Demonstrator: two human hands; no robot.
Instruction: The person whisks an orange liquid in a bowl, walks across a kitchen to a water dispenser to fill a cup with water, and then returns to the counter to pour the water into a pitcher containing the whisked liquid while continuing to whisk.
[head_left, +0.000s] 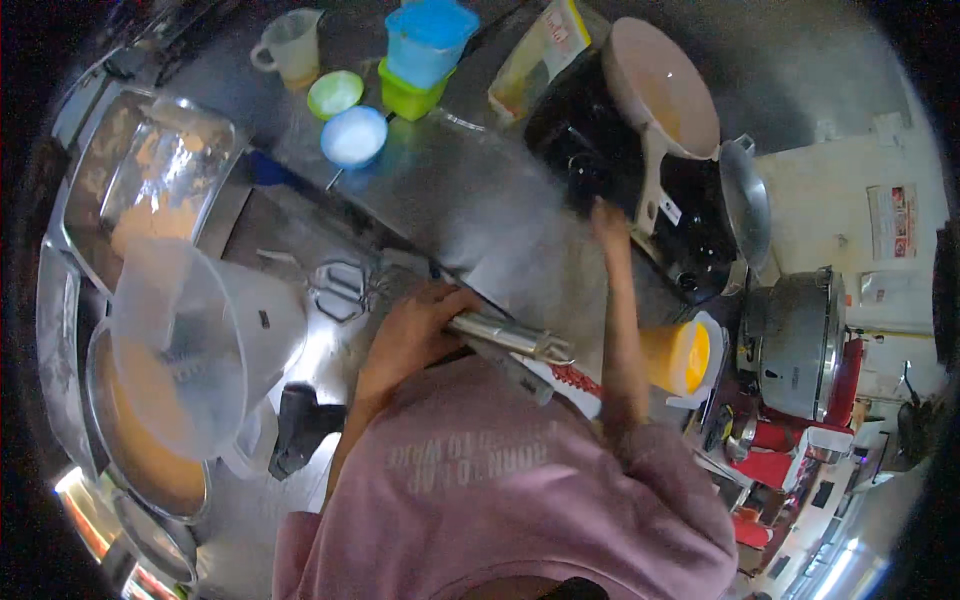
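Note:
My left hand (429, 322) is closed around one end of a shiny metal utensil (514, 335), which looks like tongs, at the counter edge in front of my sweatshirt. My right hand (611, 219) reaches forward to the near side of a black cooktop (581, 157); its fingers are small and dim, so contact is unclear. A pale pan (660, 82) sits on the cooktop, its handle pointing back towards me beside that hand. Some yellowish content lies in the pan. Near my right forearm is a clear container (667, 356) of yellow-orange content.
Ahead stand a measuring jug (292, 52), a green bowl (335, 95), a blue bowl (354, 136), stacked tubs (427, 45) and a bag (538, 60). Leftward are a metal tray (161, 161), a translucent bucket (255, 330) and a bowl of orange content (165, 450). A large pot (795, 345) is rightward.

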